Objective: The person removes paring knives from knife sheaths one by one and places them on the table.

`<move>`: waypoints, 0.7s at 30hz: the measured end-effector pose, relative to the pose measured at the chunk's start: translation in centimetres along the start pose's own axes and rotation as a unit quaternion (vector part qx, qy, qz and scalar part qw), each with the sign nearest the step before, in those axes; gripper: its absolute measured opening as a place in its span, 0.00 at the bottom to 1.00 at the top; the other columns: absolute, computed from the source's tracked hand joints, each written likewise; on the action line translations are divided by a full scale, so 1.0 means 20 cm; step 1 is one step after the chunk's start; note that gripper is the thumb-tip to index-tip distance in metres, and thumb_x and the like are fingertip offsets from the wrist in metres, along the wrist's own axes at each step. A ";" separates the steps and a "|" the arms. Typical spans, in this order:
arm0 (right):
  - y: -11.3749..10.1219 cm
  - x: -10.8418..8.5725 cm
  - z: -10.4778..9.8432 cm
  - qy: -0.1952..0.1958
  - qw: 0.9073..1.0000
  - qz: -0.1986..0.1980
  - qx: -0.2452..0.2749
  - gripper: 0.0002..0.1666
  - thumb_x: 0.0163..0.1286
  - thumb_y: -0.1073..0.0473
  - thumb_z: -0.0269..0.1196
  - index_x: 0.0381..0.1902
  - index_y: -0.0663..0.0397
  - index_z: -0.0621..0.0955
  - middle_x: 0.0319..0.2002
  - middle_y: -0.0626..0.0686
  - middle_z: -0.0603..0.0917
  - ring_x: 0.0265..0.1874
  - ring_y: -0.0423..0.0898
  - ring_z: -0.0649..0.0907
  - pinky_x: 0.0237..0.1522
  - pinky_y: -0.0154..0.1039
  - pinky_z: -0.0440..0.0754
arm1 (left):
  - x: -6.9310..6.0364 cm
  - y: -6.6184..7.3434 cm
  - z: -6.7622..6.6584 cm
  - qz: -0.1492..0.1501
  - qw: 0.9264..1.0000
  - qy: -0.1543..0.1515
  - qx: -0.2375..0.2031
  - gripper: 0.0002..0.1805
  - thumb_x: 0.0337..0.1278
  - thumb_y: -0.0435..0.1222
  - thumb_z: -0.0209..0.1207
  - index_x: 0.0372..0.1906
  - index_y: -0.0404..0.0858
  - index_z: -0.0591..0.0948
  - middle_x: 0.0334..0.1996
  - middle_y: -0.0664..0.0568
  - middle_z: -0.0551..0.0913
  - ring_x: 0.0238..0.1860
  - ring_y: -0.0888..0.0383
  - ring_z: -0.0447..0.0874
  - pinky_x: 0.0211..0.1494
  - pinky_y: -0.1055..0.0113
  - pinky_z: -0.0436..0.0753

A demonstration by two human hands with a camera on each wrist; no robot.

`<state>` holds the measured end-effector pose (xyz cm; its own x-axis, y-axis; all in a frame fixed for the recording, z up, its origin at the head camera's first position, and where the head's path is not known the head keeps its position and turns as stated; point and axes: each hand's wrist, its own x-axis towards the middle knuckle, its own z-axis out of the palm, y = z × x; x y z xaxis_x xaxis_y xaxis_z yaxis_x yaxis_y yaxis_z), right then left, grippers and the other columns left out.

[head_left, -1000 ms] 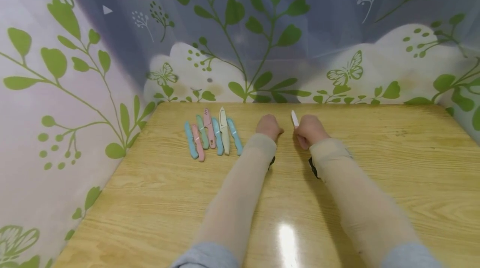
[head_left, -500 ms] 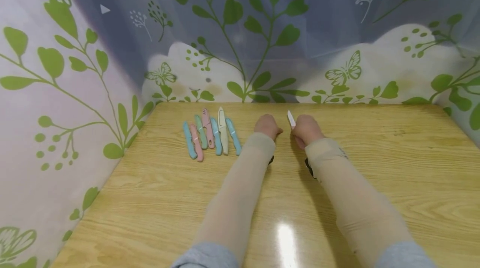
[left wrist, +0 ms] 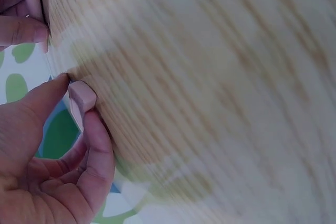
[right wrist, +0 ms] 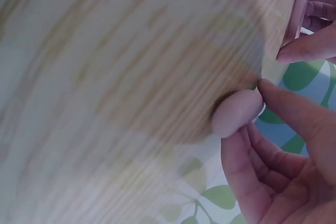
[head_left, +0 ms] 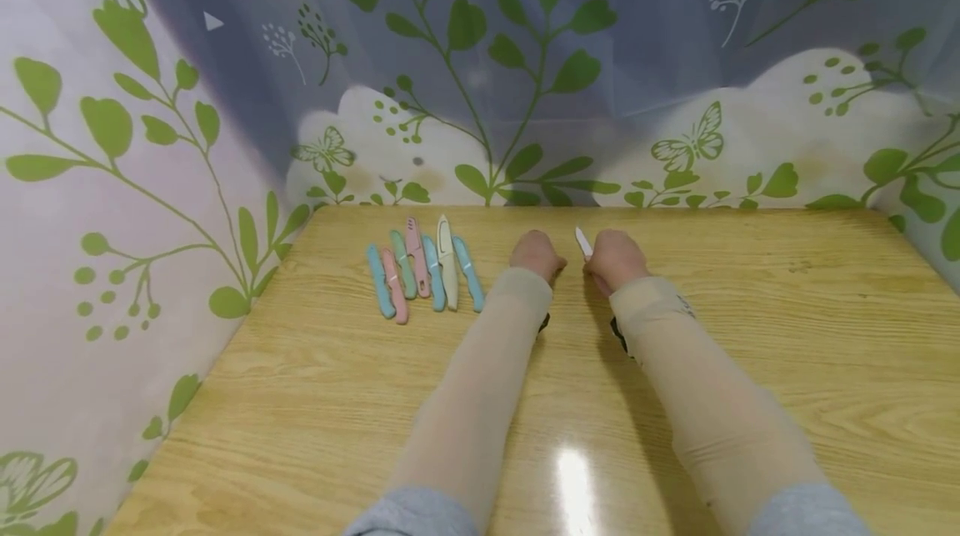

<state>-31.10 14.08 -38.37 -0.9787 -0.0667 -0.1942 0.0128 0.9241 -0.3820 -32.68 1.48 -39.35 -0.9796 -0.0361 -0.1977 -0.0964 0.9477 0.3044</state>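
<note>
In the head view my right hand [head_left: 618, 259] grips a small knife [head_left: 582, 242] on the tabletop, its bare white blade pointing away and slightly left. The rounded butt of its pink handle [right wrist: 237, 114] shows between thumb and fingers in the right wrist view. Just left of it, my left hand [head_left: 536, 254] pinches a slim pink piece [left wrist: 83, 97] that looks like a knife sheath. From above, the back of the left hand hides most of that piece. A narrow gap separates the two hands.
Left of my hands lies a row of several knives, among them blue [head_left: 380, 282], pink [head_left: 395, 288], green [head_left: 404, 265] and cream [head_left: 448, 261] ones. The wooden table [head_left: 315, 403] ends at a leaf-printed curtain [head_left: 630, 144] behind, with another printed panel [head_left: 150, 227] on the left.
My right hand has shifted slightly left with the knife, closer to the left hand, mostly in the first half second. The left hand stays in place, and the row of knives is unchanged.
</note>
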 end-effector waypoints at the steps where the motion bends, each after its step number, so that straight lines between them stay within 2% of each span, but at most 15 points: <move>1: 0.00 0.00 0.00 -0.004 1.000 0.001 0.004 0.14 0.67 0.58 0.63 0.29 0.67 0.82 0.22 0.56 0.80 0.21 0.48 0.76 0.29 0.42 0.79 | 0.00 0.00 0.00 0.001 1.000 -0.002 0.003 0.22 0.61 0.49 0.63 0.49 0.35 0.83 0.49 0.49 0.84 0.49 0.56 0.84 0.49 0.67 0.83; 3: 0.01 0.00 0.00 -0.012 1.000 0.001 0.015 0.14 0.67 0.59 0.63 0.25 0.65 0.81 0.14 0.51 0.75 0.15 0.45 0.74 0.23 0.38 0.75 | 0.01 0.00 0.01 0.004 1.000 -0.003 0.010 0.21 0.61 0.49 0.62 0.49 0.35 0.83 0.49 0.49 0.84 0.49 0.56 0.84 0.49 0.67 0.83; 6: 0.02 0.00 0.00 -0.029 0.999 0.001 0.039 0.14 0.67 0.62 0.62 0.23 0.65 0.81 0.07 0.47 0.70 0.09 0.42 0.71 0.17 0.35 0.71 | 0.01 0.00 0.01 0.007 1.000 -0.005 0.015 0.21 0.62 0.48 0.62 0.48 0.35 0.83 0.49 0.50 0.84 0.49 0.56 0.84 0.50 0.67 0.83; 10: 0.02 0.00 -0.01 -0.036 0.998 -0.002 0.055 0.13 0.66 0.63 0.62 0.22 0.65 0.81 0.05 0.46 0.70 0.08 0.41 0.70 0.17 0.34 0.70 | 0.02 0.00 0.01 0.016 1.000 -0.010 0.021 0.19 0.62 0.48 0.61 0.47 0.36 0.84 0.49 0.49 0.85 0.50 0.56 0.84 0.51 0.66 0.82; 17: 0.02 -0.01 -0.01 -0.032 0.998 -0.013 0.051 0.19 0.64 0.64 0.62 0.13 0.62 0.81 0.03 0.45 0.71 0.10 0.43 0.74 0.21 0.34 0.73 | 0.03 0.01 0.02 0.020 0.999 -0.014 0.038 0.20 0.63 0.48 0.60 0.50 0.36 0.83 0.53 0.50 0.83 0.54 0.56 0.82 0.55 0.67 0.80; 21: 0.03 -0.01 -0.01 -0.023 0.998 -0.019 0.049 0.18 0.64 0.65 0.63 0.14 0.63 0.82 0.04 0.46 0.72 0.12 0.44 0.76 0.24 0.35 0.75 | 0.01 0.01 0.01 0.021 0.999 -0.008 0.031 0.20 0.65 0.48 0.58 0.49 0.36 0.83 0.53 0.49 0.82 0.54 0.55 0.81 0.56 0.66 0.80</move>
<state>-30.94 14.65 -38.41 -0.9684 -0.1211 -0.2179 -0.0030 0.8797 -0.4755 -32.81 1.79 -39.53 -0.9796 0.0081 -0.2006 -0.0439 0.9663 0.2536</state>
